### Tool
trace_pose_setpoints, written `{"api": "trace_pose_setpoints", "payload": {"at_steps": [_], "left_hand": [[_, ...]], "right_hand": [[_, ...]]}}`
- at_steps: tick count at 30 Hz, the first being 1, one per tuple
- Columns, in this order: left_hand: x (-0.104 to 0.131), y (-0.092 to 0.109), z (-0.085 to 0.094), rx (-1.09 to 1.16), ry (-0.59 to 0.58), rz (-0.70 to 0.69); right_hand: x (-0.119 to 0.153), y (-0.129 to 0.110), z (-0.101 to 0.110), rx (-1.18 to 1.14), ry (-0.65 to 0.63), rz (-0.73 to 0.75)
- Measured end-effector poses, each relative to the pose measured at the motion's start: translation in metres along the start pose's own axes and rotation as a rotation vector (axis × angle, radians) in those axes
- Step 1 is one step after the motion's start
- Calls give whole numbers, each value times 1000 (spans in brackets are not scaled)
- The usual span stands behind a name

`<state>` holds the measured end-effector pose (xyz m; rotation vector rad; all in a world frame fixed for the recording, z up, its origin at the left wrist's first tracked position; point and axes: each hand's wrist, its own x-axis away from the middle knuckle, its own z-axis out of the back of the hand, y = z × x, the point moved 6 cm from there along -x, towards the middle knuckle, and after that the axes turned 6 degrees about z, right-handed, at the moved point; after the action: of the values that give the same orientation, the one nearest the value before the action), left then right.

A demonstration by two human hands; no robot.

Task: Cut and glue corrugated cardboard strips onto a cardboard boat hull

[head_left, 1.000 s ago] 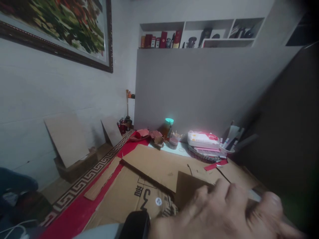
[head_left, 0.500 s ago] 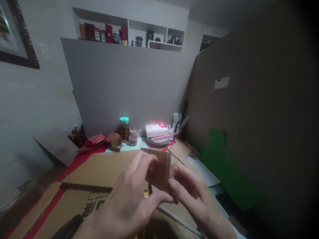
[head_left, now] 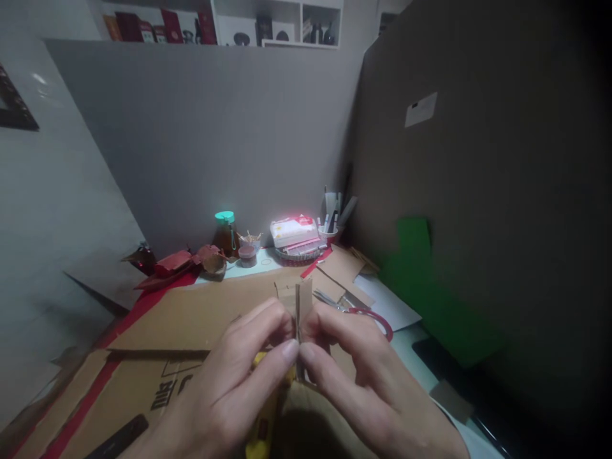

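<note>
A small folded piece of cardboard (head_left: 304, 299) stands upright between my two hands, its edges turned toward me. My left hand (head_left: 253, 363) pinches its left side, thumb and curled fingers pressed together. From the right, my right hand (head_left: 354, 363) grips it the same way, the two thumb tips nearly meeting at the lower part. Below and behind my left hand lies a yellow tool (head_left: 262, 427), mostly covered, its kind unclear. Beyond my right hand rest scissors with red handles (head_left: 377, 319), partly hidden by that hand.
Large cardboard sheets (head_left: 167, 319) cover the left of the table. Behind stand a jar with a turquoise lid (head_left: 224, 220), a small tub (head_left: 247, 256), a tissue pack (head_left: 294, 231) in a basket and a pen cup (head_left: 328, 233). A dark panel (head_left: 478, 191) rises at right.
The cardboard piece has turned from broad face to edge-on. My left fingers have closed onto it, and both hands have come together. The view has tilted down, and the scissors now show.
</note>
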<state>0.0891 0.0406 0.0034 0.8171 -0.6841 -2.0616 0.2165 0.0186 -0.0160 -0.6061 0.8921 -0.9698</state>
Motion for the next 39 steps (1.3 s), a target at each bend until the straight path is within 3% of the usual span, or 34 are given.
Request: {"api": "trace_pose_setpoints", "payload": {"at_steps": [8, 15, 22, 25, 28, 34, 39], "left_hand": [[3, 1, -7, -103, 33, 15], [3, 2, -5, -105, 39, 24], [33, -18, -4, -42, 216, 18], [40, -16, -8, 15, 273, 16], [29, -11, -12, 176, 217, 103], [8, -19, -20, 418, -51, 333], [7, -21, -24, 386, -185, 324]], "right_hand": [[0, 2, -2, 6, 30, 0], [-3, 1, -2, -95, -33, -12], [-6, 2, 2, -160, -40, -8], [-6, 5, 1, -262, -82, -27], [-6, 6, 1, -361, -98, -21], [-7, 7, 3, -392, -67, -46], [-6, 10, 6, -406, -23, -83]]}}
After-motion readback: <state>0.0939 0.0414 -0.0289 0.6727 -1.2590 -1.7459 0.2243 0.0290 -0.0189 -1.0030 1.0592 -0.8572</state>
